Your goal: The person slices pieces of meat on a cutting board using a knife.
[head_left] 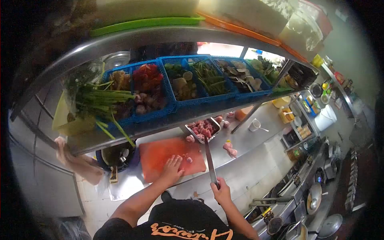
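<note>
My left hand [173, 169] lies open and flat on the orange-red cutting board [154, 150], fingers stretched out and holding nothing. Just right of its fingertips are a few small scraps of raw meat [189, 159]. In my right hand [221, 191] is the handle of a long knife [210, 160], held off the board's right edge. Its blade points away from me, and the tip overlaps the near side of a metal tray [216, 135] of cut raw meat [202, 129]. I cannot tell whether the tip touches the tray. Pale pink raw pieces [230, 149] lie on the counter to the right.
Above the counter, a steel shelf [180, 114] carries blue baskets [175, 106] of vegetables and leafy green stalks [106, 97]. A dark pot [114, 156] stands left of the board. A white cup with a spoon [254, 125] sits on the right. Woks and burners line the far right.
</note>
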Action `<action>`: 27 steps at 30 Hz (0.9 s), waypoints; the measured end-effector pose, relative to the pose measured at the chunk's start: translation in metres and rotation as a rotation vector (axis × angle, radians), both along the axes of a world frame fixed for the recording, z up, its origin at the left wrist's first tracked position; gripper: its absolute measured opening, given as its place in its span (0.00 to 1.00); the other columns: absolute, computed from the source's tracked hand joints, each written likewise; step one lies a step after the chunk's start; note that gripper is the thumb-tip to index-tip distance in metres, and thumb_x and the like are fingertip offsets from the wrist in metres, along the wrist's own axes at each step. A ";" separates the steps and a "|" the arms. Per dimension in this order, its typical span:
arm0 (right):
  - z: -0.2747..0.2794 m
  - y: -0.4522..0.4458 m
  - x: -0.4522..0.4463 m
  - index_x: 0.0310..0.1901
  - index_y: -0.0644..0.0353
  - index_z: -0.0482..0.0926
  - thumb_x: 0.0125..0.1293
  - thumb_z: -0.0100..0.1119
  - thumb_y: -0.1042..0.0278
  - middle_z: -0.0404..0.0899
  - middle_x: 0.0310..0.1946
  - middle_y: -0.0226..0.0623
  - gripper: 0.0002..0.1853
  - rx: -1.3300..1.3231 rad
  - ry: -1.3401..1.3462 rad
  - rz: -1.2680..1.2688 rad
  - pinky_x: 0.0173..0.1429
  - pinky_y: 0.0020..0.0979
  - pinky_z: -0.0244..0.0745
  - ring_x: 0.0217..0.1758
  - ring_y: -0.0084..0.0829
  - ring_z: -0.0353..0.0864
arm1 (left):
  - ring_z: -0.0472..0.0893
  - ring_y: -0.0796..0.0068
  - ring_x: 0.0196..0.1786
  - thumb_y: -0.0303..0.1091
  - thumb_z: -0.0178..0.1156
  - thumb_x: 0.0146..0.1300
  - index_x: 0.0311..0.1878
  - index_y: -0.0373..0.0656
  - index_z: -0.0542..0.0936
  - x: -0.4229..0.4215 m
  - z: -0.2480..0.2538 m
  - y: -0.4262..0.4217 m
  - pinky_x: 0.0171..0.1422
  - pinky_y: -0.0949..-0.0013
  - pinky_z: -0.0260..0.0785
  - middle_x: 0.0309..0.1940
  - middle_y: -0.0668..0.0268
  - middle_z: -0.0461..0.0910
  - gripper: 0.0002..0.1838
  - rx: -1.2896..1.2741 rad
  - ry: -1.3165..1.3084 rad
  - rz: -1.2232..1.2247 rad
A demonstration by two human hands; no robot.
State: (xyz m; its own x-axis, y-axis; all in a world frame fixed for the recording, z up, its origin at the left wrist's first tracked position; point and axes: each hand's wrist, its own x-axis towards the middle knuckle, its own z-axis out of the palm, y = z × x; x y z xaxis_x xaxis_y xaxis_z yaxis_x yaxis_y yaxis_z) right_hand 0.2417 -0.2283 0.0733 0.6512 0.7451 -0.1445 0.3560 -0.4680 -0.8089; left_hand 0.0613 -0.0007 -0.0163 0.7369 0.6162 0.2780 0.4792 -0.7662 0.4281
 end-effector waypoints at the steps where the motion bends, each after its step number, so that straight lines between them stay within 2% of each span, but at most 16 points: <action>1: 0.003 -0.001 -0.002 0.56 0.61 0.78 0.67 0.69 0.59 0.85 0.30 0.42 0.21 0.020 0.026 -0.026 0.38 0.33 0.79 0.30 0.28 0.84 | 0.70 0.48 0.74 0.39 0.61 0.65 0.67 0.39 0.76 0.008 -0.018 0.009 0.79 0.48 0.59 0.70 0.49 0.74 0.28 0.028 -0.031 -0.045; 4: 0.001 -0.013 0.000 0.55 0.62 0.78 0.68 0.69 0.62 0.84 0.29 0.38 0.19 0.010 -0.032 -0.050 0.36 0.30 0.77 0.29 0.23 0.81 | 0.73 0.49 0.72 0.36 0.60 0.63 0.64 0.40 0.78 0.012 -0.043 0.020 0.78 0.48 0.61 0.67 0.52 0.77 0.25 0.081 -0.077 -0.131; 7: -0.021 -0.026 0.006 0.56 0.64 0.77 0.70 0.65 0.66 0.80 0.25 0.30 0.17 0.068 0.023 -0.089 0.27 0.27 0.68 0.23 0.16 0.72 | 0.75 0.52 0.70 0.32 0.61 0.60 0.59 0.41 0.81 0.015 -0.040 0.025 0.76 0.50 0.64 0.63 0.55 0.80 0.22 0.095 -0.097 -0.139; 9: -0.024 -0.028 0.012 0.56 0.64 0.77 0.70 0.66 0.66 0.80 0.25 0.29 0.17 0.064 0.098 -0.093 0.25 0.27 0.67 0.21 0.16 0.72 | 0.77 0.54 0.67 0.30 0.63 0.58 0.55 0.41 0.83 0.014 -0.037 0.029 0.74 0.53 0.66 0.59 0.57 0.83 0.19 0.107 -0.147 -0.164; 12: -0.038 -0.020 0.030 0.55 0.63 0.77 0.70 0.66 0.67 0.79 0.24 0.29 0.16 0.077 0.143 -0.042 0.23 0.27 0.67 0.19 0.17 0.72 | 0.80 0.54 0.63 0.28 0.64 0.58 0.51 0.41 0.84 0.024 0.000 0.033 0.69 0.56 0.70 0.52 0.57 0.86 0.16 -0.149 -0.008 -0.084; 15: -0.043 -0.008 0.057 0.55 0.62 0.77 0.70 0.65 0.67 0.78 0.23 0.29 0.16 0.081 0.093 0.106 0.23 0.27 0.67 0.19 0.18 0.72 | 0.82 0.55 0.55 0.29 0.64 0.61 0.47 0.41 0.85 0.035 0.021 0.023 0.62 0.57 0.74 0.44 0.57 0.86 0.12 -0.677 -0.269 0.283; 18: -0.048 0.007 0.088 0.56 0.62 0.77 0.69 0.64 0.69 0.79 0.23 0.31 0.16 0.082 0.020 0.295 0.25 0.29 0.68 0.21 0.21 0.75 | 0.83 0.54 0.49 0.29 0.63 0.63 0.44 0.40 0.85 0.031 0.005 0.020 0.58 0.56 0.75 0.42 0.55 0.84 0.08 -1.053 -0.455 0.358; 19: -0.045 0.013 0.096 0.56 0.62 0.77 0.68 0.63 0.69 0.80 0.24 0.32 0.16 0.072 -0.010 0.369 0.26 0.31 0.70 0.21 0.23 0.78 | 0.82 0.54 0.49 0.29 0.63 0.63 0.44 0.40 0.85 0.027 0.002 0.020 0.58 0.56 0.75 0.42 0.55 0.83 0.08 -0.869 -0.334 0.369; 21: -0.024 0.026 0.105 0.54 0.63 0.77 0.66 0.61 0.67 0.83 0.28 0.45 0.17 -0.034 0.010 0.463 0.36 0.41 0.76 0.29 0.42 0.83 | 0.81 0.54 0.49 0.29 0.63 0.63 0.43 0.39 0.85 0.022 -0.002 0.018 0.58 0.55 0.74 0.42 0.55 0.82 0.08 -0.505 -0.085 0.358; 22: -0.016 0.032 0.112 0.53 0.64 0.77 0.65 0.60 0.66 0.84 0.30 0.52 0.17 -0.081 0.010 0.508 0.41 0.45 0.79 0.33 0.51 0.86 | 0.80 0.53 0.52 0.30 0.62 0.64 0.45 0.39 0.85 0.025 0.010 0.012 0.60 0.56 0.73 0.44 0.55 0.81 0.09 -0.422 -0.139 0.409; 25: -0.030 0.043 0.124 0.56 0.65 0.75 0.63 0.56 0.68 0.84 0.30 0.57 0.20 -0.218 0.200 0.580 0.43 0.50 0.79 0.36 0.55 0.86 | 0.79 0.53 0.55 0.31 0.61 0.65 0.45 0.40 0.85 0.033 0.011 0.000 0.62 0.55 0.72 0.44 0.56 0.82 0.09 -0.085 -0.247 0.548; 27: -0.031 0.050 0.126 0.57 0.67 0.73 0.63 0.56 0.68 0.83 0.29 0.59 0.21 -0.289 0.177 0.654 0.45 0.53 0.79 0.37 0.57 0.86 | 0.80 0.53 0.53 0.31 0.63 0.64 0.44 0.42 0.86 0.037 0.010 -0.011 0.60 0.55 0.73 0.45 0.57 0.83 0.08 -0.179 -0.090 0.416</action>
State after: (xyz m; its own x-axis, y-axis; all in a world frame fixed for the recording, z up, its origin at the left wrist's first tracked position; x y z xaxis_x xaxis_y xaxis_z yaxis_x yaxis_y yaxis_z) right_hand 0.3678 -0.1785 0.0425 0.0358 0.8895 -0.4556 0.5110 -0.4080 -0.7565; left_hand 0.0987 -0.0121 -0.0058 0.3950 0.8984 0.1918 0.6851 -0.4272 0.5901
